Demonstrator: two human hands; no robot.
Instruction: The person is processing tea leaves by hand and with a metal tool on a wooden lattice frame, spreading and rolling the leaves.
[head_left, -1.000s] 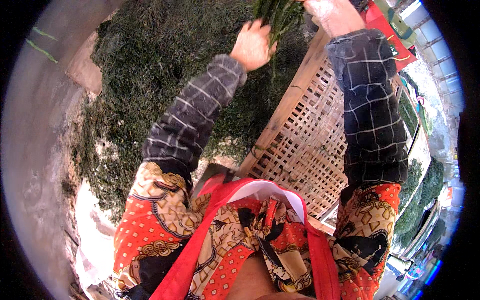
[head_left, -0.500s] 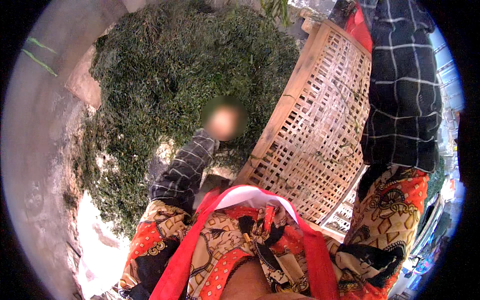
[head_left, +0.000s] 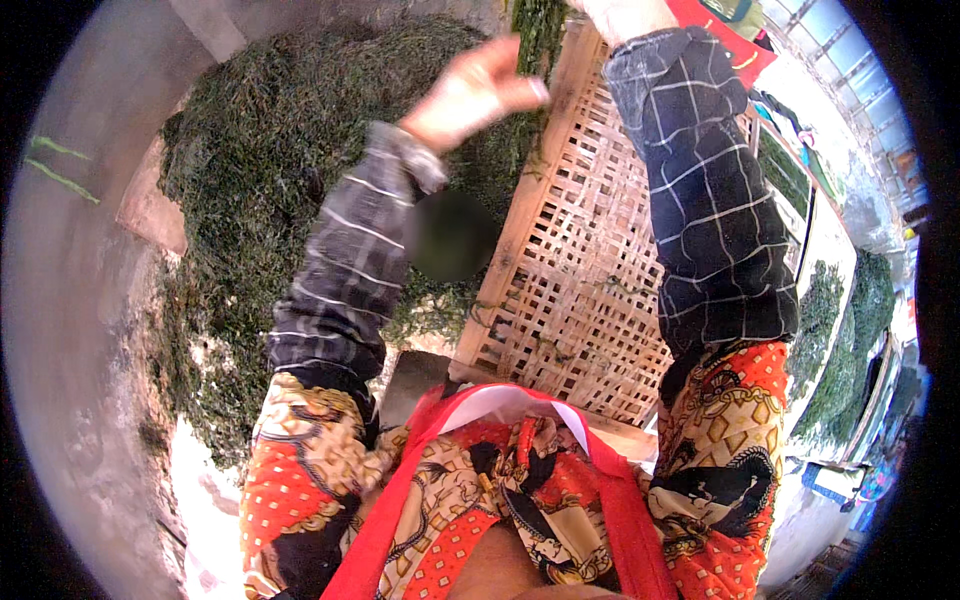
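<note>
My left hand (head_left: 478, 95) is raised over a large heap of dark green, stringy plant strands (head_left: 300, 130) that look like seaweed. Its thumb and fingers are spread, a little blurred, with nothing visibly held. Just right of it, a bunch of the green strands (head_left: 538, 85) hangs from the top of the picture along the frame of a woven lattice tray (head_left: 580, 240). My right hand (head_left: 628, 14) is at the far end of that tray, beside the bunch. The top edge cuts off its fingers, so its grip cannot be made out.
The wood-framed tray slants in front of my body. A grey wall (head_left: 75, 300) curves along the left with a few green strands on it. To the right lie more dark green heaps (head_left: 850, 350) on a pale surface. A red item (head_left: 722, 40) is beyond my right hand.
My left hand has lifted away from the near part of the heap toward the hanging strands. My right arm has swung left across the tray, bringing that hand into view. The strands hang lower.
</note>
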